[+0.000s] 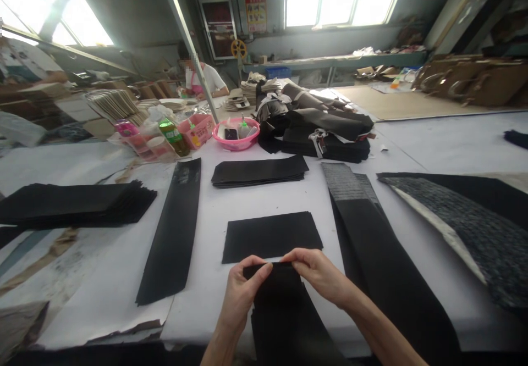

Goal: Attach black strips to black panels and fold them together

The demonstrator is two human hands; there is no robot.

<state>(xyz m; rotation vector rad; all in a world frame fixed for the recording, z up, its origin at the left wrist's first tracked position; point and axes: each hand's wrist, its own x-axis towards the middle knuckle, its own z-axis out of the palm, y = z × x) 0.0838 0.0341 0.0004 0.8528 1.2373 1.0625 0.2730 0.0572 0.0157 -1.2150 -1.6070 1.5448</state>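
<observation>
My left hand [243, 289] and my right hand [317, 272] both pinch the far edge of a black fabric strip [280, 316] that lies on a stack of the same pieces at the table's near edge. The fingers of each hand are closed on that edge. Just beyond my hands lies a flat black rectangular piece [270, 236] on the white table [433, 146].
A long black strip [175, 228] lies to the left, a black pile [74, 204] further left, another stack [259, 171] ahead. Long black and grey textured sheets [371, 234] lie right. A pink basin [236, 133], bottles and heaped dark fabric [322, 124] stand beyond. A person works at the back.
</observation>
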